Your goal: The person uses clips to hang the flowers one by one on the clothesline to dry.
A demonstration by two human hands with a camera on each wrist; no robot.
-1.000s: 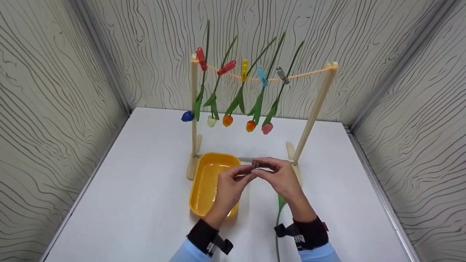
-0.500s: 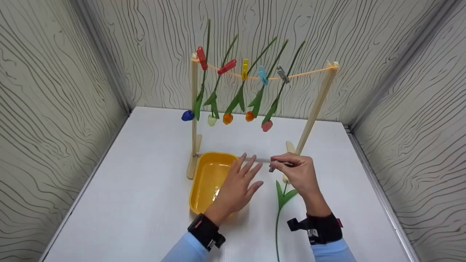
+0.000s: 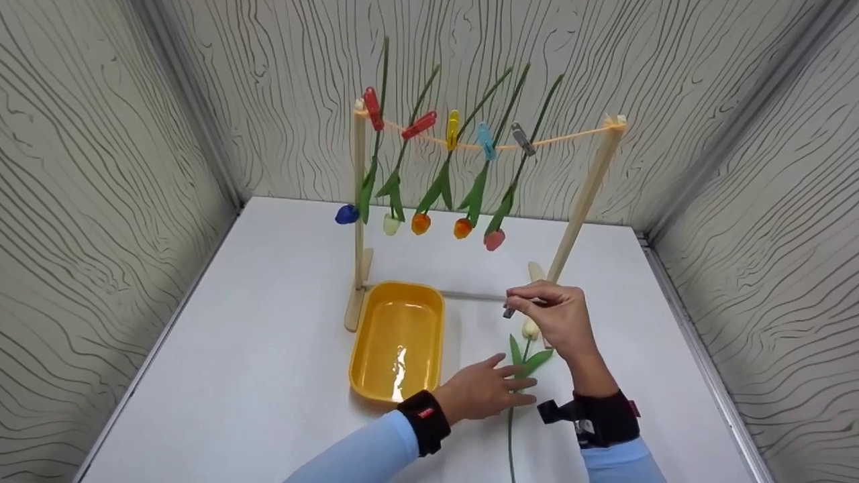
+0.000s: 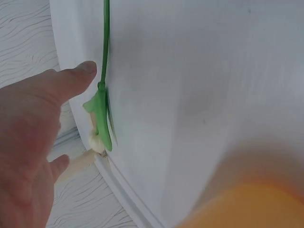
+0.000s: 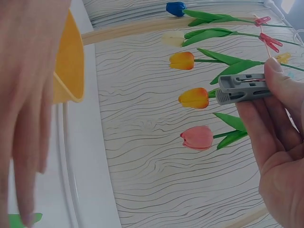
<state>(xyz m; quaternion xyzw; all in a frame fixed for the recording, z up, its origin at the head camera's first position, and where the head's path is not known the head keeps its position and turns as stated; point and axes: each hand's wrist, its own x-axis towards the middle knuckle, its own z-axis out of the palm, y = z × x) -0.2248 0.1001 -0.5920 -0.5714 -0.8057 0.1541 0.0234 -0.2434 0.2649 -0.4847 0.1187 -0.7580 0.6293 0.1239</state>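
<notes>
My right hand pinches a grey clothespin between thumb and fingers, above the table near the rack's right post. In the head view a white tulip lies on the table, its green leaves spread and its stem running toward the front edge. My left hand reaches over that tulip's stem just below the leaves, fingers spread. In the left wrist view the thumb is beside the stem and nothing is gripped; whether the fingers touch it I cannot tell.
Several tulips hang upside down from an orange string by coloured clothespins, between two wooden posts. A yellow tray stands left of my hands. Wood-patterned walls enclose the white table.
My left hand has let go of the clothespin and moved over the tray, then right and toward me to the tulip's stem. My right hand has shifted right with the clothespin.
</notes>
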